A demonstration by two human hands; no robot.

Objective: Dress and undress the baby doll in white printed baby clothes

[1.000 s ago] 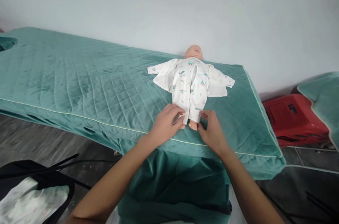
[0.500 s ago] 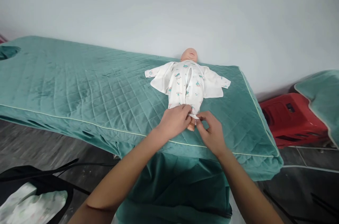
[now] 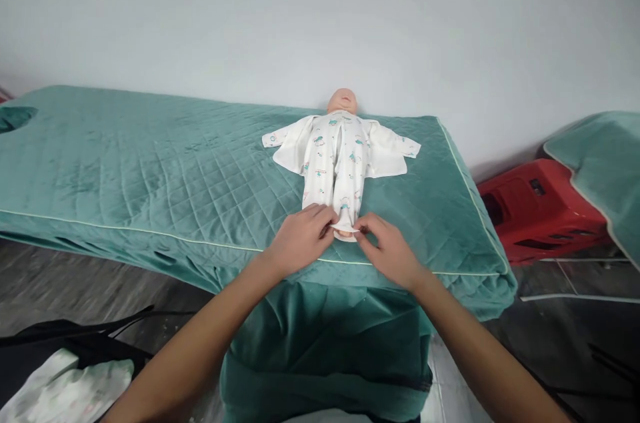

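A baby doll (image 3: 343, 101) lies on its back on the green quilted bed, its head toward the wall. It wears white patterned baby trousers (image 3: 320, 166), and a white jacket (image 3: 391, 155) is spread open beneath with its sleeves out to both sides. My left hand (image 3: 306, 236) pinches the left side of a trouser-leg cuff at the doll's foot. On the other side of that cuff, my right hand (image 3: 384, 246) grips the edge between thumb and fingers. The cuff is stretched flat between my hands, and only a little of the foot shows below it.
The bed (image 3: 150, 169) runs along a pale wall (image 3: 200, 23). A red plastic stool (image 3: 543, 209) stands right of the bed, beside another green-covered surface (image 3: 600, 163). White patterned cloth (image 3: 75, 386) lies on something black at lower left.
The trouser leg has come down over the doll's foot, which showed more before. Both hands hold the cuff wider apart. The view has shifted slightly.
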